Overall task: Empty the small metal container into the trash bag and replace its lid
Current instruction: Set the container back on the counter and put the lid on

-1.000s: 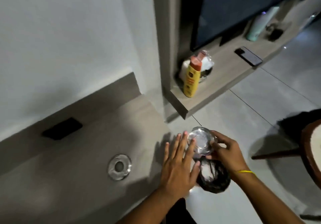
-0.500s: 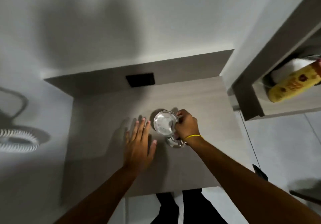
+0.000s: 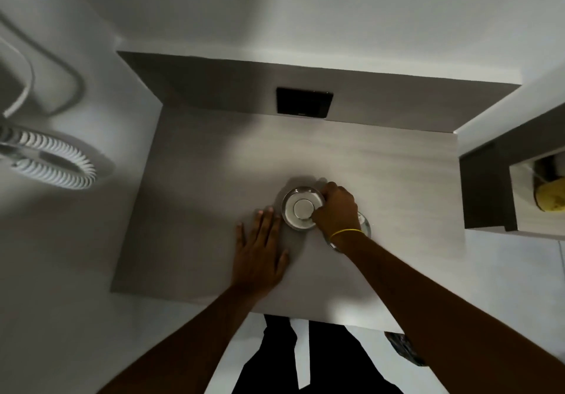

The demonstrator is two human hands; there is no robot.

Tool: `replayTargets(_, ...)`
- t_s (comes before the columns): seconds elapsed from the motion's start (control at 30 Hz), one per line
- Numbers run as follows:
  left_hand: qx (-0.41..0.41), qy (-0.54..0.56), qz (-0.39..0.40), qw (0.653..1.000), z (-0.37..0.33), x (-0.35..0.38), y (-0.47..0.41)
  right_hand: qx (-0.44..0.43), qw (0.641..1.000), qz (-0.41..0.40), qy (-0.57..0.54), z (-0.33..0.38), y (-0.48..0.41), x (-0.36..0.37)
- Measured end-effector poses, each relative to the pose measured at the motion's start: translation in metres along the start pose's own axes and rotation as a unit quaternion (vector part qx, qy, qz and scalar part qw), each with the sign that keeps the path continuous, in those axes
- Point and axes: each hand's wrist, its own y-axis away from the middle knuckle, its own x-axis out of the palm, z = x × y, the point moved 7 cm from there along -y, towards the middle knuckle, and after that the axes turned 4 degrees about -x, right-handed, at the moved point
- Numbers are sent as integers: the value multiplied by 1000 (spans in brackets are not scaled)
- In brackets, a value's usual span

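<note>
The small metal container (image 3: 301, 208), round with a raised disc in its centre, stands on the grey wooden table (image 3: 382, 173). My right hand (image 3: 336, 207) grips its right rim. The shiny ring-shaped lid (image 3: 365, 225) lies on the table under my right wrist, mostly hidden. Just left of the container, my left hand (image 3: 260, 253) rests flat on the table with fingers spread and nothing in it. A corner of the dark trash bag (image 3: 403, 347) shows below the table's near edge at the right.
A black socket plate (image 3: 304, 101) sits in the table's back panel. A white fan (image 3: 46, 161) stands on the floor at the left. A shelf unit (image 3: 489, 185) with a yellow bottle (image 3: 550, 199) flanks the table at the right.
My right hand carried the container from above the trash bag to the table and now has it standing upright beside the lid. My left hand came down flat on the table.
</note>
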Motion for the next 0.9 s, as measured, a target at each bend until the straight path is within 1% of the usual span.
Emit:
replayTargets(0.2,-1,1,-33,999,2,2,3,-29,998,17,52,0,5,4)
replayTargets(0.27,0,-7,-39,999,2,2,3,-43,997,6,70,-2,8,-4)
replayTargets(0.37,-2,-20,-40,999,3,2,3,-75,984,-23,161,-9,21,-19)
replayTargets(0.43,1,-31,-44,999,3,2,3,-54,977,-33,202,-23,37,-27)
replayTargets(0.53,2,-34,-51,998,3,1,2,-48,963,18,265,-42,57,-21)
replayTargets(0.6,0,-35,-53,998,3,0,1,-58,962,30,264,-49,61,-18)
replayTargets(0.8,0,-40,-49,998,2,-1,2,-56,963,30,262,-46,57,-21)
replayTargets(0.9,2,-42,-48,998,2,0,2,-59,969,20,240,-38,51,-30)
